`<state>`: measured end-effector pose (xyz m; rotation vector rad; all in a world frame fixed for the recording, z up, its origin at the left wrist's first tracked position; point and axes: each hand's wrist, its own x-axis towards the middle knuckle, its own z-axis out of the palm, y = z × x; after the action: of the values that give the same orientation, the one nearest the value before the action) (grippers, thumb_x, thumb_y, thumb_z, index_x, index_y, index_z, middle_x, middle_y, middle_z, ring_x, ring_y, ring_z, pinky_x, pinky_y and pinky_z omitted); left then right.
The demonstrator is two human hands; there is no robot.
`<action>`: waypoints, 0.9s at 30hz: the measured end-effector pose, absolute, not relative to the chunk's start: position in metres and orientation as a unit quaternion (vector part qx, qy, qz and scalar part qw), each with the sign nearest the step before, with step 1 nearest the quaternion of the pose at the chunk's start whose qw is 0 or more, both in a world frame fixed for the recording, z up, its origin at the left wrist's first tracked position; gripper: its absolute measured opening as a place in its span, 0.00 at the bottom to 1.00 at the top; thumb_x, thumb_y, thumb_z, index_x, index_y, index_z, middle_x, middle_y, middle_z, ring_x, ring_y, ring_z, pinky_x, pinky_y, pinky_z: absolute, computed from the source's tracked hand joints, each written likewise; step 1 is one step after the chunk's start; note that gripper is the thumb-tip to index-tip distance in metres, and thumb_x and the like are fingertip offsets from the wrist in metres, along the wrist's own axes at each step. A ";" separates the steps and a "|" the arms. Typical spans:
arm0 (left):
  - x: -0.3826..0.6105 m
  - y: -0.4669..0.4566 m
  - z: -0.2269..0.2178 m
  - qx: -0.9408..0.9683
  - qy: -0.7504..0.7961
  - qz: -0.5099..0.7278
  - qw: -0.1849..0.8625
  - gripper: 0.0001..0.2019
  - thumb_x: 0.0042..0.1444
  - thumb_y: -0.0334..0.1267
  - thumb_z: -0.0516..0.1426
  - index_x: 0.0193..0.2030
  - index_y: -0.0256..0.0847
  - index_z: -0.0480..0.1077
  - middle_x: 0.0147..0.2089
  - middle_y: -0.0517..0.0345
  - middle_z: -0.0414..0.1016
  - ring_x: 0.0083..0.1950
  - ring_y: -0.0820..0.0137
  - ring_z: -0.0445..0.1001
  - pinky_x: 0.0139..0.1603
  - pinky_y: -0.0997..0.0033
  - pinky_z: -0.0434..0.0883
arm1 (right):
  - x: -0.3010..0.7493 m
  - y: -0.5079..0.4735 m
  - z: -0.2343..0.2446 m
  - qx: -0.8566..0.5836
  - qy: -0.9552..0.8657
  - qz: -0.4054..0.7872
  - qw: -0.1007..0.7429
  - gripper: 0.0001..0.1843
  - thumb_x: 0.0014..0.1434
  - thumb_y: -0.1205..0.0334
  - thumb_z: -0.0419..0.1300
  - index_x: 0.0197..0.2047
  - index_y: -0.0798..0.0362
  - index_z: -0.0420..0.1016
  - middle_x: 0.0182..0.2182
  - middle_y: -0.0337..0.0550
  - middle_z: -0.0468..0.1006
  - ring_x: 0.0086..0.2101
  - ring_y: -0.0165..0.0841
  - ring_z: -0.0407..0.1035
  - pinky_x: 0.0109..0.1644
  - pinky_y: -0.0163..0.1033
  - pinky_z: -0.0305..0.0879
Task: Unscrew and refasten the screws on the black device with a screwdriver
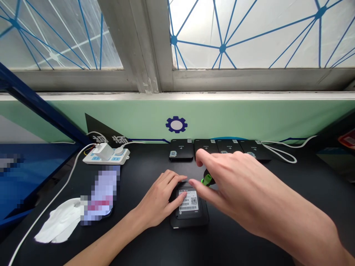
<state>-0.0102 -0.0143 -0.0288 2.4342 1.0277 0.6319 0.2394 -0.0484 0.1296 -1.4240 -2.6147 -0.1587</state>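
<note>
A small black box (191,212) with a white barcode label lies flat on the dark table (155,244) in front of me. My left hand (161,199) rests on its left edge, fingers laid over the top, steadying it. My right hand (235,181) reaches over the box from the right and pinches a small tool with a green and black tip (206,180) just above the box's far edge, the index finger stretched forward.
Several identical black boxes (181,149) stand in a row against the green wall. A white power strip (107,155) with a plugged adapter and cable sits at the left. A crumpled white cloth (62,221) lies near the table's left front.
</note>
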 end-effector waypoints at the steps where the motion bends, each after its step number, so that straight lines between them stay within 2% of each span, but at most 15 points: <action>1: -0.010 -0.014 -0.029 0.876 0.372 0.225 0.210 0.15 0.78 0.43 0.57 0.67 0.47 0.70 0.56 0.51 0.78 0.56 0.54 0.75 0.58 0.52 0.74 | 0.240 -0.048 0.130 -0.472 -0.877 -0.053 0.073 0.06 0.73 0.61 0.61 0.43 0.48 0.67 0.28 0.36 0.72 0.23 0.37 0.65 0.29 0.45 0.48; 5: -0.010 -0.014 -0.028 0.876 0.374 0.216 0.215 0.16 0.78 0.43 0.57 0.69 0.48 0.69 0.57 0.51 0.77 0.58 0.54 0.74 0.59 0.52 0.74 | 0.244 -0.049 0.129 -0.463 -0.882 -0.049 0.071 0.08 0.70 0.70 0.61 0.47 0.49 0.69 0.32 0.38 0.76 0.27 0.37 0.70 0.31 0.45 0.50; 10: -0.010 -0.014 -0.028 0.875 0.371 0.223 0.218 0.17 0.78 0.43 0.57 0.69 0.48 0.70 0.57 0.50 0.78 0.57 0.54 0.75 0.59 0.53 0.75 | 0.243 -0.052 0.126 -0.477 -0.874 -0.052 0.079 0.05 0.69 0.65 0.60 0.47 0.50 0.70 0.36 0.41 0.78 0.28 0.40 0.71 0.30 0.46 0.53; 13: -0.010 -0.014 -0.028 0.875 0.372 0.223 0.213 0.16 0.78 0.43 0.57 0.68 0.48 0.70 0.57 0.50 0.78 0.57 0.54 0.75 0.58 0.53 0.75 | 0.243 -0.049 0.127 -0.479 -0.873 -0.061 0.066 0.04 0.74 0.60 0.61 0.46 0.48 0.69 0.31 0.38 0.75 0.25 0.40 0.69 0.28 0.46 0.50; 16: -0.010 -0.014 -0.028 0.875 0.375 0.220 0.212 0.15 0.78 0.44 0.57 0.67 0.48 0.70 0.56 0.50 0.78 0.57 0.54 0.75 0.59 0.52 0.75 | 0.244 -0.046 0.128 -0.480 -0.874 -0.058 0.058 0.09 0.72 0.66 0.64 0.43 0.47 0.66 0.28 0.34 0.72 0.22 0.37 0.66 0.27 0.45 0.47; 18: -0.010 -0.014 -0.027 0.875 0.374 0.221 0.213 0.15 0.78 0.44 0.57 0.67 0.48 0.70 0.57 0.50 0.78 0.57 0.54 0.75 0.58 0.52 0.75 | 0.245 -0.046 0.129 -0.471 -0.878 -0.053 0.066 0.09 0.71 0.70 0.62 0.44 0.47 0.67 0.29 0.34 0.72 0.22 0.35 0.64 0.27 0.44 0.48; 21: -0.010 -0.014 -0.027 0.875 0.372 0.222 0.215 0.16 0.77 0.43 0.57 0.68 0.48 0.70 0.57 0.49 0.78 0.57 0.54 0.76 0.58 0.53 0.75 | 0.243 -0.048 0.129 -0.466 -0.879 -0.060 0.082 0.05 0.70 0.67 0.59 0.44 0.48 0.67 0.29 0.35 0.70 0.23 0.36 0.62 0.28 0.45 0.50; 24: -0.010 -0.014 -0.027 0.875 0.370 0.225 0.215 0.16 0.77 0.43 0.58 0.68 0.48 0.71 0.57 0.50 0.78 0.57 0.54 0.76 0.58 0.53 0.76 | 0.241 -0.050 0.130 -0.468 -0.876 -0.063 0.097 0.04 0.65 0.66 0.58 0.41 0.47 0.66 0.29 0.36 0.69 0.24 0.37 0.61 0.29 0.46 0.49; 27: -0.009 -0.014 -0.028 0.875 0.369 0.229 0.213 0.16 0.77 0.43 0.57 0.68 0.48 0.70 0.57 0.50 0.78 0.57 0.54 0.76 0.58 0.53 0.75 | 0.241 -0.049 0.130 -0.486 -0.868 -0.043 0.091 0.05 0.70 0.62 0.59 0.40 0.47 0.66 0.28 0.36 0.71 0.23 0.36 0.63 0.29 0.45 0.48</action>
<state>-0.0095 -0.0144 -0.0282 2.4300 1.0232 0.6370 0.2412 -0.0494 0.1300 -1.4451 -2.5797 -0.1269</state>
